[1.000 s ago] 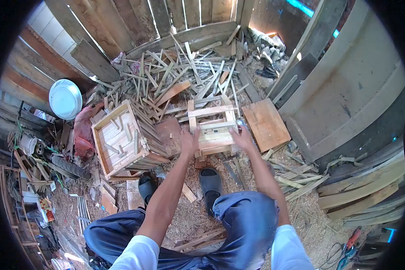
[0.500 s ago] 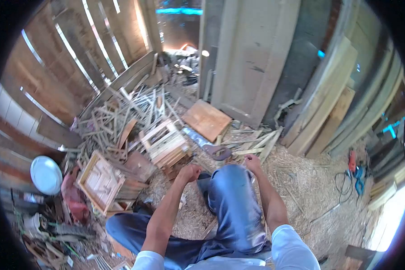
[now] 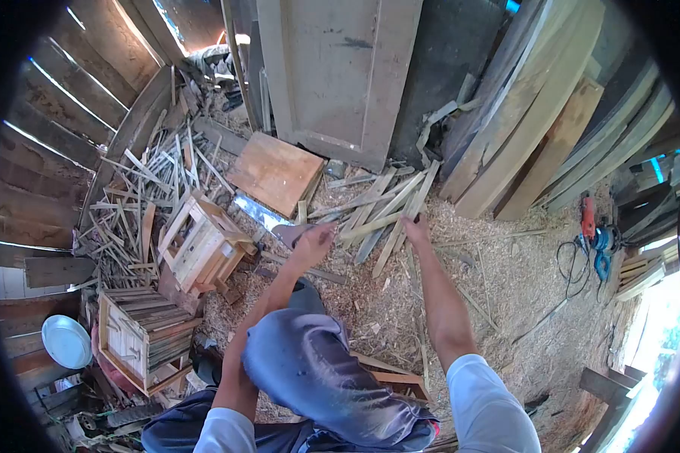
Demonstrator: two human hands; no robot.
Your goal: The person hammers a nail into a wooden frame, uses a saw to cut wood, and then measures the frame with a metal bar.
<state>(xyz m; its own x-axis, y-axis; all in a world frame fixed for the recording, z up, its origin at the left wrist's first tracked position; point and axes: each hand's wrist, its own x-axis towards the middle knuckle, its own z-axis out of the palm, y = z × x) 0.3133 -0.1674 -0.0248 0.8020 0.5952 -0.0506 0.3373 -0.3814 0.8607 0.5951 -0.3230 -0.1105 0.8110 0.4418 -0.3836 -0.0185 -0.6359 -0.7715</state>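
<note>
My right hand (image 3: 415, 229) is closed round the right end of a short, pale wooden strip (image 3: 374, 225), which slants over a pile of loose strips. Close to the strip's other end, a small gap away, is my left hand (image 3: 313, 244), its fingers loosely bent and apart. The left hand partly overlaps the dark handle of a handsaw (image 3: 258, 212), and I see no grip on it. The saw's blade lies on the floor beside a flat-topped wooden piece (image 3: 276, 172). Loose wooden strips (image 3: 391, 202) lie beneath and behind my hands.
To the left stand a slatted wooden frame (image 3: 204, 245) and a wooden crate-like piece (image 3: 147, 336). Scrap sticks (image 3: 140, 204) are heaped behind them. Long boards (image 3: 517, 113) lean at the right, near corded power tools (image 3: 598, 238). Shavings cover the floor.
Both hands have reached forward, and the right one has taken hold of a wooden strip. The left hand has come to the saw handle. My view has shifted right and downward.
</note>
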